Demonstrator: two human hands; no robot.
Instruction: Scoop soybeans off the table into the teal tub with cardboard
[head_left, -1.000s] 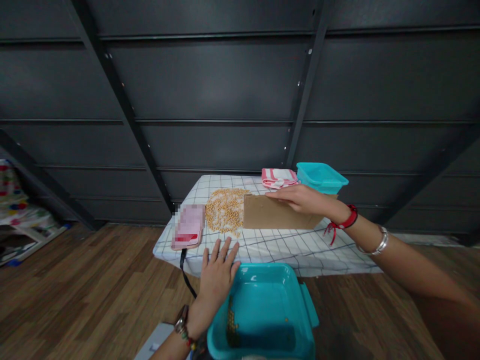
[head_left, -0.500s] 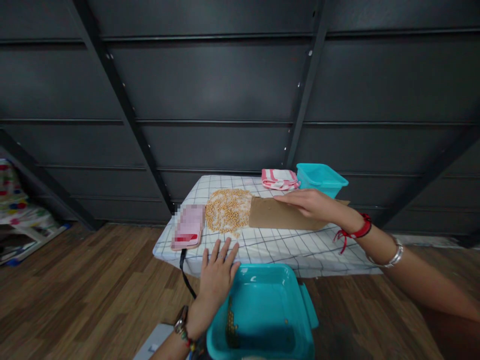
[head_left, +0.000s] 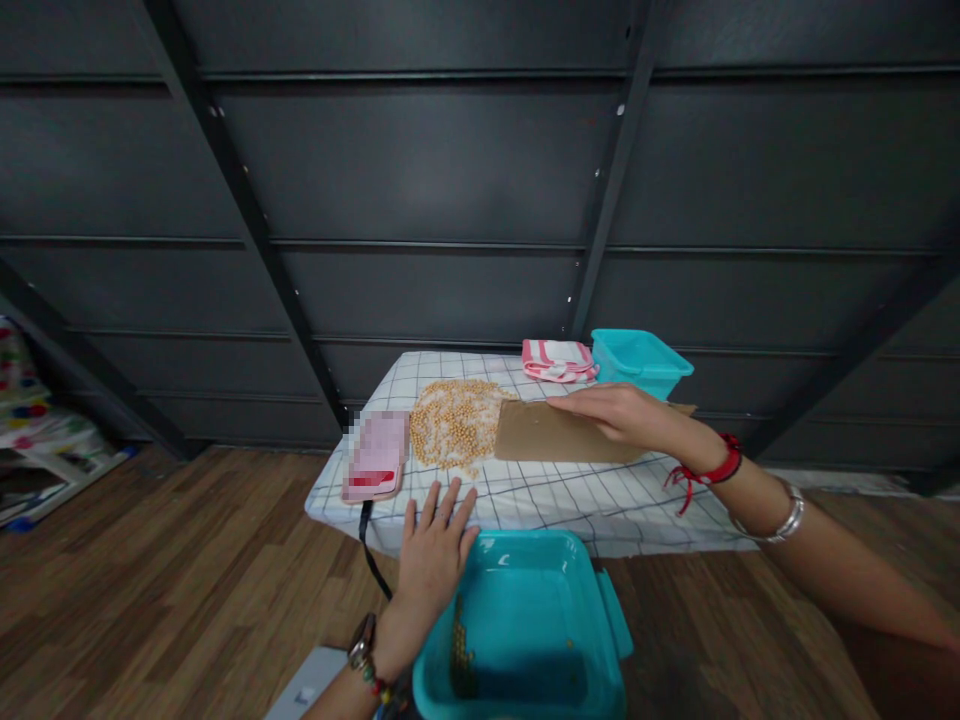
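Observation:
My right hand (head_left: 622,412) holds a brown piece of cardboard (head_left: 559,432) at its top edge, fingers stretched along it and the thumb in front. The cardboard's left end meets a spread of yellow soybean-like beans (head_left: 454,428) mixed with fine white grains. My left hand (head_left: 433,545) lies spread at the table's front edge, fingertips on the cloth. It rests beside the rim of a turquoise tub (head_left: 525,600), perhaps touching it; I cannot tell. Some beans sit along the tub's left side. The tub's lower end is cut off by the frame.
A checked cloth covers the low table (head_left: 540,500). A phone in a pink case (head_left: 379,455) lies at the left, with a black strap (head_left: 367,545) hanging down. Behind are a folded red-and-white towel (head_left: 559,360) and a smaller turquoise container (head_left: 641,362). Dark panels (head_left: 420,190) rise behind.
The cardboard's left end has shifted slightly left, against the beans. My left hand keeps its place. The whole view has moved very little.

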